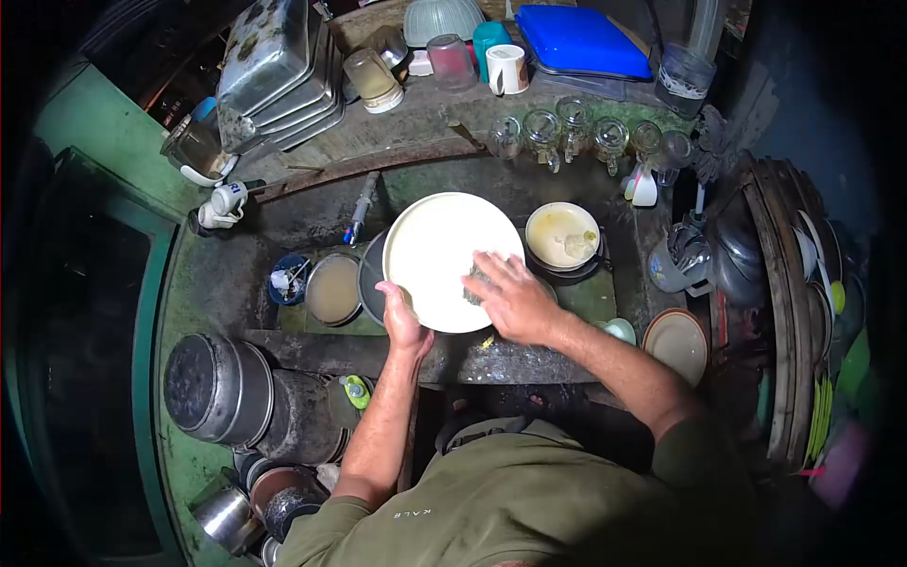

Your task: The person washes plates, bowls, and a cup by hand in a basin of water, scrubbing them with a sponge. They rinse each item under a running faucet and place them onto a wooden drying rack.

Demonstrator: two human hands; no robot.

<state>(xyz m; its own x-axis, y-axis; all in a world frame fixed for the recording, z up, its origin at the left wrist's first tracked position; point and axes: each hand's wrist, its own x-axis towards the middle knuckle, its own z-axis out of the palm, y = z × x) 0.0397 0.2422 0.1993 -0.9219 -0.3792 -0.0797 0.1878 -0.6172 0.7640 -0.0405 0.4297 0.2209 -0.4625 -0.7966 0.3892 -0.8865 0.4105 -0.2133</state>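
A large round white plate or lid (439, 250) is tilted up over the sink, its pale face toward me. My left hand (404, 321) grips its lower left rim, thumb over the edge. A dark greenish scrubbing pad (477, 283) is pressed against the plate's right side under my right hand (510, 298), whose fingers lie over it. Right of the plate is a pot with a cream-coloured inside (553, 231), holding cloudy liquid and a pale lump. To the left sit a bowl of murky water (333, 289) and a small blue container (288, 281).
Glass mugs (542, 128), cups and a blue lid (584, 42) line the back ledge, beside stacked metal trays (269, 66). A large pot (217, 389) and green bottle (355, 390) stand lower left. A brown-rimmed plate (675, 345) and a dish rack (779, 312) are at right.
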